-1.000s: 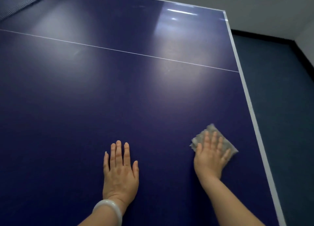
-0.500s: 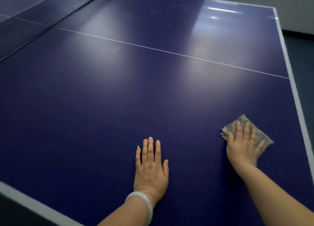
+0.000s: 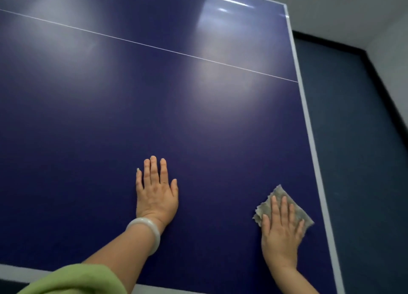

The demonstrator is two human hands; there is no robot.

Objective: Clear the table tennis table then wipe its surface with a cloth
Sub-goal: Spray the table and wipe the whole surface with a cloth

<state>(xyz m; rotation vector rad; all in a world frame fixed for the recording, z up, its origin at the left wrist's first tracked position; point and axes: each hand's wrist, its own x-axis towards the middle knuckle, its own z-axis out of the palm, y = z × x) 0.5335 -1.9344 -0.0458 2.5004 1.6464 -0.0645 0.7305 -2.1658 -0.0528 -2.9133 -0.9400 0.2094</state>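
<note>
the right hand [image 3: 281, 227] lies flat on a small grey cloth [image 3: 287, 205], fingers straight and close together, palm pressing it down onto the blue worktop [image 3: 154, 117]. it is not pinching the cloth at all; the grip is a spread, pressing one. the cloth sits near the right-hand corner of the worktop, just inside the white edge stripe [image 3: 318, 183], with one ragged corner poking out ahead of the fingertips. the left hand [image 3: 155, 194] rests flat on the bare surface well apart from the cloth, fingers straight and together, holding nothing; a pale bangle [image 3: 146, 232] sits on that wrist and a green sleeve [image 3: 77, 280] shows at the bottom.

nothing else is visible on the part of the worktop in view, so clearing looks done and the wiping seems to be under way, with much of the surface beyond the white centre line [image 3: 154, 47] probably left to cover.

the risks from here:
- the cloth is held only by downward pressure, so a fast stroke could leave it behind or bunch it under the palm.
- it is close to the edge, and a sweep outward could push it off onto the dark floor [image 3: 353, 139].
- the cloth is small against so wide a surface, so strips could easily be missed.
- the bangle might knock or scrape the worktop if the left hand slides.
</note>
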